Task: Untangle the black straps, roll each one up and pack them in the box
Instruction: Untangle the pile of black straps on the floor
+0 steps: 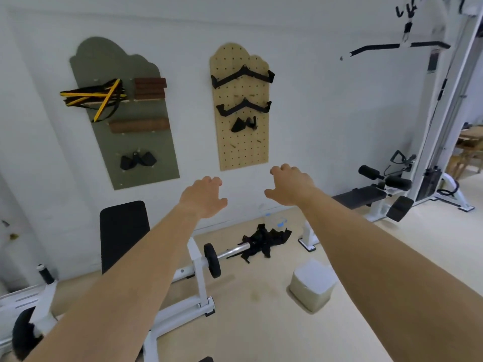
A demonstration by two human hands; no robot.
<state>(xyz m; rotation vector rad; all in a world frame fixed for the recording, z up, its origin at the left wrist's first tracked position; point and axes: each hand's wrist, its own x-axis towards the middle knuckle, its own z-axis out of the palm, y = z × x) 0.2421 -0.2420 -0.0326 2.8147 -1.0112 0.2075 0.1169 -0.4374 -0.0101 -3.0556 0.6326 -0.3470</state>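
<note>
1. As I judge it, the step in hand is getting to the tangle, and nothing has been picked up yet. The black straps [264, 239] lie in one heap on the floor, at 6 o'clock from the gap between the two hands, well apart from both
2. The heap is draped over the bare end of a barbell [235, 250] that comes in from 8 o'clock. To do this well, get down close and lift the whole heap off the bar rather than tugging one strap, so no loop snags on the steel. Then find one free end and follow it out
3. What looks like a clear box [274, 221] with blue clips stands just behind the heap at 12 o'clock, against the wall. It is too blurred to tell whether a lid is on. A pale tub [312, 286] sits at 5 o'clock from the heap, apart from it
4. The left hand [202, 198] is held out in the air, its fingers loosely curled and its thumb apart, holding and touching nothing
5. The right hand [291, 185] is the same: fingers loosely bent and a little spread, empty
</note>
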